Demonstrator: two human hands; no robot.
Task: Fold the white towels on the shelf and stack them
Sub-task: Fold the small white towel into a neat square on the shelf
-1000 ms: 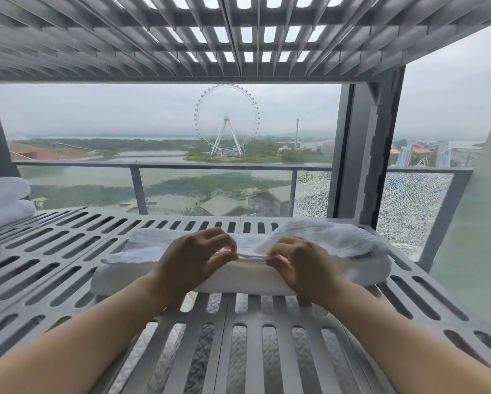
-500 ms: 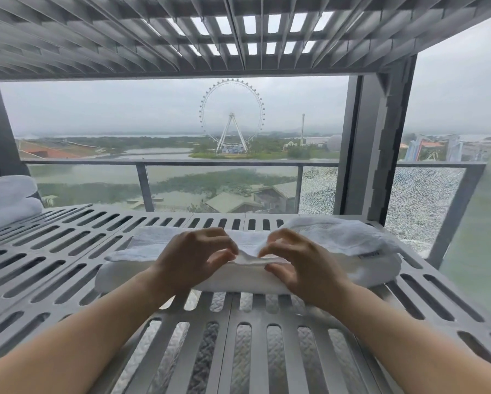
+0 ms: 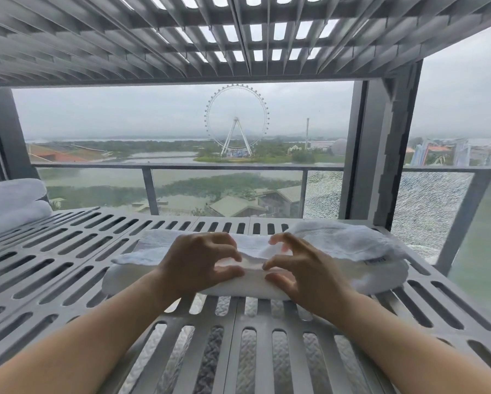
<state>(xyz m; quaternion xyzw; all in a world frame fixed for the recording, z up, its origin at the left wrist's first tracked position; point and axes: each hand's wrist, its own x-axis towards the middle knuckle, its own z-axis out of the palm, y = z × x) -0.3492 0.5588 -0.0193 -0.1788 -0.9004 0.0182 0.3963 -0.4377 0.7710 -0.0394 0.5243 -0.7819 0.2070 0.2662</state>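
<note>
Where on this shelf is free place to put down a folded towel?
Free: the left part of the shelf, between the stacked towels at far left and the middle towel; also the near left corner. Crowded: centre to right, where the left hand and right hand hold the middle towel.

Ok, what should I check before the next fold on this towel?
1. Towel lies wholly on the shelf: ok.
2. Left hand and right hand meet at the middle of the towel's near edge: ok.
3. Both hands have a firm pinch on the top layer: cannot tell; the fingers are curled over the cloth, but the contact is unclear.
4. Towel lies flat and even: not ok; its right end is bunched up.
5. Stack sits at the far left, apart from this towel: ok.
</note>
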